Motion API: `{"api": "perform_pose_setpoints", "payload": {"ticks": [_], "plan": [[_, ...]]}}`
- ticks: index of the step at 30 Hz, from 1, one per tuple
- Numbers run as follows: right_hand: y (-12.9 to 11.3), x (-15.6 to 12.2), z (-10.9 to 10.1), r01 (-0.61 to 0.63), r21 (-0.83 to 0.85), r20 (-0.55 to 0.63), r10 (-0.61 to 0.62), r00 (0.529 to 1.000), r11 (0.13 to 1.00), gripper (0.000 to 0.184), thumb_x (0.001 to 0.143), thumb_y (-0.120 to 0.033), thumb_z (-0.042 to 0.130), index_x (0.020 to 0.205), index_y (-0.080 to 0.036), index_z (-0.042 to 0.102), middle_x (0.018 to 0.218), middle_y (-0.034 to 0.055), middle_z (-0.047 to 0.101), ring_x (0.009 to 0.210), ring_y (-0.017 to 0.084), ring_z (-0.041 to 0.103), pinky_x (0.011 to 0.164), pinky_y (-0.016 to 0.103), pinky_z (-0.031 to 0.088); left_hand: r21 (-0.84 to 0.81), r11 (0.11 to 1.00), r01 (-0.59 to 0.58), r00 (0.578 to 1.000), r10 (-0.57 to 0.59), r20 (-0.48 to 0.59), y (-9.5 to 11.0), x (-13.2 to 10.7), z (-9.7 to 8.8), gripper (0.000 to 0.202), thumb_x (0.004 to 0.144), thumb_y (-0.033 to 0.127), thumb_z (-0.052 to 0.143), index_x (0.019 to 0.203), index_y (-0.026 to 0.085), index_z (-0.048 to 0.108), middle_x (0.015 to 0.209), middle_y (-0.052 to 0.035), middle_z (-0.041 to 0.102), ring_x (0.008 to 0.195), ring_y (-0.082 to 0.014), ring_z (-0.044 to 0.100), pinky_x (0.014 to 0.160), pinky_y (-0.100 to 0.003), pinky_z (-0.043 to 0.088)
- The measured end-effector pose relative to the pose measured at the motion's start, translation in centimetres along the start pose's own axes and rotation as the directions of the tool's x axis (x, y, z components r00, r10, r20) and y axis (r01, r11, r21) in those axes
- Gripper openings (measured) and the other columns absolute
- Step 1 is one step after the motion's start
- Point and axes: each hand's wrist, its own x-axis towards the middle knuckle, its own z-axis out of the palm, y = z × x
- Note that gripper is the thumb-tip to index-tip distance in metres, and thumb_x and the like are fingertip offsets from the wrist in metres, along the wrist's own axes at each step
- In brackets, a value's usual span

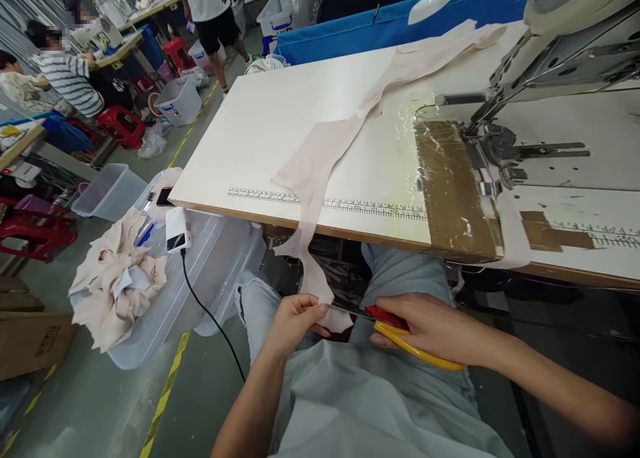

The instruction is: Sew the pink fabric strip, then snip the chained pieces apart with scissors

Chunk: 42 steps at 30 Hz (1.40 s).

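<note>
Fabric strip (313, 178) – pale pink, long and narrow – is hanging off the front edge of the table (280, 118) and ending between the person's two hands, just above the lap. The left hand (295, 318) is pinching the strip's lower end, thumb pressed against curled fingers. The right hand (425, 328) is closing around the red-and-yellow scissors (387, 318), whose blades are pointing left and reaching the cloth right beside the left thumb. By the look of it, the step in hand is a cut across the strip near its free end. A clean cut seems to call for the left hand pulling the cloth taut against the table edge while the blades are sitting square to it – whether they are already biting is too small to tell.

Outward from the hands, the strip is climbing over the printed ruler (370, 208) at the table's edge and running diagonally across the white top toward the far right corner, passing left of the sewing machine (550, 65). To the left, below the table, a clear plastic bin (215, 271) is holding a heap of similar pink pieces (120, 278).
</note>
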Motion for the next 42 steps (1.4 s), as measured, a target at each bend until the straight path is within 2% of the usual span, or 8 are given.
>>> {"api": "perform_pose_setpoints", "payload": {"ticks": [13,18,26,31,35,38,40,42], "plan": [[1.2,-1.0,2.0,-0.040,0.028,-0.147,0.043,0.988,0.999,0.044,0.087,-0.058,0.049,0.065,-0.025,0.030,0.060,0.0011,0.053,0.054,0.019,0.050,0.053,0.030,0.024,0.039,0.999,0.012,0.999,-0.013,0.035,-0.1,0.7,0.8,0.063,0.051,0.065,0.089,0.071,0.009,0.070,0.065,-0.0046,0.061,0.061,-0.0128,0.059,0.055,-0.023,0.055],[1.3,-0.9,2.1,-0.010,0.029,-0.164,0.015,0.986,1.000,0.043,0.089,-0.056,0.045,0.065,-0.025,0.028,0.060,0.0022,0.055,0.054,0.019,0.052,0.052,0.030,0.024,0.048,0.999,0.005,1.000,-0.006,0.028,0.1,0.8,0.8,0.060,0.053,0.064,0.089,0.070,0.009,0.070,0.064,-0.0044,0.062,0.061,-0.0124,0.059,0.055,-0.022,0.056],[0.8,0.1,2.3,0.026,-0.045,-0.222,-0.035,0.974,0.999,0.041,0.087,-0.057,0.054,0.071,-0.025,0.034,0.069,0.0028,0.061,0.060,0.022,0.058,0.053,0.029,0.026,0.050,0.999,0.019,0.999,-0.021,0.032,0.1,0.5,1.3,0.061,0.050,0.063,0.091,0.069,0.009,0.069,0.066,-0.0045,0.063,0.059,-0.0122,0.059,0.054,-0.022,0.055],[1.3,0.1,2.9,0.001,0.052,-0.218,0.011,0.976,0.999,0.044,0.087,-0.059,0.049,0.065,-0.025,0.032,0.058,0.0017,0.055,0.054,0.020,0.054,0.052,0.029,0.026,0.071,0.997,0.037,0.999,-0.039,0.017,0.6,0.5,1.4,0.063,0.050,0.065,0.090,0.066,0.010,0.065,0.062,-0.0026,0.058,0.058,-0.0114,0.057,0.055,-0.023,0.055],[0.7,0.4,3.6,0.076,0.288,-0.372,0.038,0.927,0.955,0.037,0.082,-0.056,0.054,0.069,-0.024,0.041,0.064,-0.0003,0.054,0.057,0.017,0.049,0.054,0.027,0.035,0.104,0.994,0.016,0.999,-0.021,0.044,-0.5,0.8,2.3,0.066,0.054,0.069,0.086,0.075,0.012,0.063,0.065,-0.0021,0.059,0.060,-0.0123,0.058,0.059,-0.025,0.055],[-0.6,0.9,4.3,0.192,0.437,-0.503,0.061,0.862,0.879,0.032,0.083,-0.047,0.053,0.068,-0.023,0.039,0.064,-0.0015,0.048,0.058,0.015,0.045,0.053,0.025,0.039,0.168,0.985,-0.027,0.982,-0.005,0.187,-0.8,0.8,3.3,0.067,0.067,0.076,0.073,0.094,0.016,0.059,0.065,0.0010,0.058,0.055,-0.0128,0.058,0.058,-0.027,0.055],[-1.1,1.0,4.7,0.233,0.478,-0.562,0.091,0.822,0.847,0.037,0.085,-0.048,0.051,0.065,-0.023,0.033,0.061,-0.0016,0.047,0.056,0.015,0.045,0.051,0.025,0.039,0.311,0.942,-0.129,0.954,0.031,0.299,0.9,0.7,3.6,0.059,0.082,0.073,0.060,0.104,0.018,0.057,0.071,-0.0011,0.062,0.059,-0.0151,0.061,0.057,-0.027,0.053],[-0.9,0.6,5.4,0.254,0.477,-0.630,0.126,0.766,0.841,0.036,0.088,-0.050,0.051,0.066,-0.023,0.041,0.064,0.0005,0.053,0.059,0.017,0.052,0.054,0.027,0.045,0.508,0.797,-0.328,0.921,0.151,0.359,4.7,1.1,4.0,0.043,0.093,0.058,0.053,0.105,0.018,0.060,0.079,-0.0053,0.066,0.070,-0.0182,0.064,0.062,-0.027,0.052]]}}
